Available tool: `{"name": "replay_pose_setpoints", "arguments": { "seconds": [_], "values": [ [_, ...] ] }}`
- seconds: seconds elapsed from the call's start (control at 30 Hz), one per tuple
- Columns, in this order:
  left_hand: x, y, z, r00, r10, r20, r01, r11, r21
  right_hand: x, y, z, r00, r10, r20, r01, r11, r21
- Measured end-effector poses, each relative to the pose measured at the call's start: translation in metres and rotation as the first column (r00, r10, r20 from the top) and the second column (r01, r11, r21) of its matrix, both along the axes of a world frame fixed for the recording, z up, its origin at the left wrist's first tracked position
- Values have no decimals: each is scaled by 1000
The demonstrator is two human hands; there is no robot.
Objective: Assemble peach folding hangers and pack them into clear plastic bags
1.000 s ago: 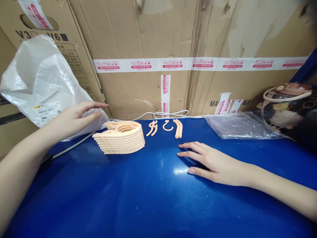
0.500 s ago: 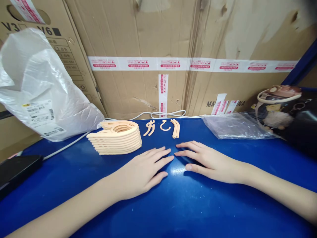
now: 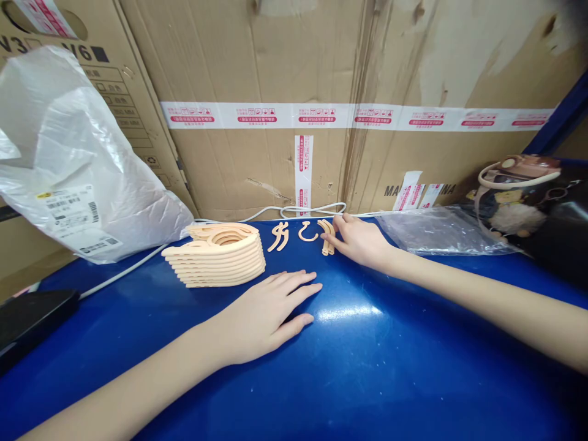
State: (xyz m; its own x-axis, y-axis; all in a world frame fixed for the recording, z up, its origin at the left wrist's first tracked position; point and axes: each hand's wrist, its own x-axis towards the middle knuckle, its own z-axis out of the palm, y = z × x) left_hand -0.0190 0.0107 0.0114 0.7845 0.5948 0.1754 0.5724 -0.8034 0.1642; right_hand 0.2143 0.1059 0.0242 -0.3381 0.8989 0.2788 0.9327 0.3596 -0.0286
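Observation:
My left hand [image 3: 271, 315] lies flat on the blue table with its fingers stretched out, open and holding nothing. Farther back, my right hand [image 3: 361, 240] bends its thumb and fingers round the curved beige hanger arms [image 3: 327, 250], which lie side by side on the table and are partly covered by the thumb. Left of them are a loose beige hanger hook [image 3: 307, 231] and small beige hanger parts [image 3: 278, 237] lying together. A neat stack of beige folding hangers [image 3: 220, 254] stands beyond my left hand.
Large cardboard boxes [image 3: 257, 165] close off the back. At left are a white plastic bag [image 3: 92, 165] and a black device [image 3: 37, 321]. A white cable [image 3: 261, 213] runs along the rear edge. Clear plastic packaging [image 3: 441, 233] and a brown-lidded bottle [image 3: 519, 174] are at right.
My right hand has moved back from the middle of the table to the curved hanger arms, its fingers now bent round them. My left hand has stayed in place.

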Motion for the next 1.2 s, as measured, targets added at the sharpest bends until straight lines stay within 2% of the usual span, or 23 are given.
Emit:
{"name": "replay_pose_setpoints", "arguments": {
  "seconds": [0.17,0.3,0.5,0.57,0.6,0.63,0.67,0.73,0.77,0.8,0.87,1.0,1.1,1.2],
  "values": [
    [-1,1,0,1000,0,-27,0,1000,4,-10,26,3,992,-125,23,127,986,-107],
    [-1,-1,-4,1000,30,-8,-30,999,32,7,18,12,994,-100,40,106,972,-210],
    [3,-6,-8,994,82,74,-95,978,186,23,-37,23,994,113,-7,-108,926,-361],
    [5,-8,-7,991,86,107,-104,978,180,19,-57,26,962,257,-93,-271,860,-432],
    [6,-8,-7,990,87,111,-105,979,172,15,-64,27,923,341,-175,-383,801,-460],
    [8,-9,-6,991,83,105,-100,981,168,11,-67,28,892,394,-223,-453,769,-451],
    [9,-9,-5,992,79,95,-94,981,172,7,-67,28,872,438,-219,-490,775,-399],
    [11,-10,-4,995,69,69,-81,979,189,-3,-56,29,879,473,-60,-476,860,-183],
    [12,-11,-4,996,66,58,-76,978,194,-8,-46,28,881,464,89,-464,885,-29],
    [13,-12,-4,997,65,48,-73,979,193,-14,-33,28,879,452,148,-462,886,37],
    [13,-13,-4,998,66,25,-69,981,182,-28,-3,27,856,471,214,-493,868,62],
    [12,-14,-5,996,77,37,-83,983,164,-59,52,22,761,554,338,-596,803,25],
    [12,-16,-4,990,127,57,-133,983,129,-79,73,16,694,589,414,-642,766,-15],
    [14,-19,-4,987,150,51,-155,982,109,-91,78,10,649,585,487,-654,755,-36]
  ]
}}
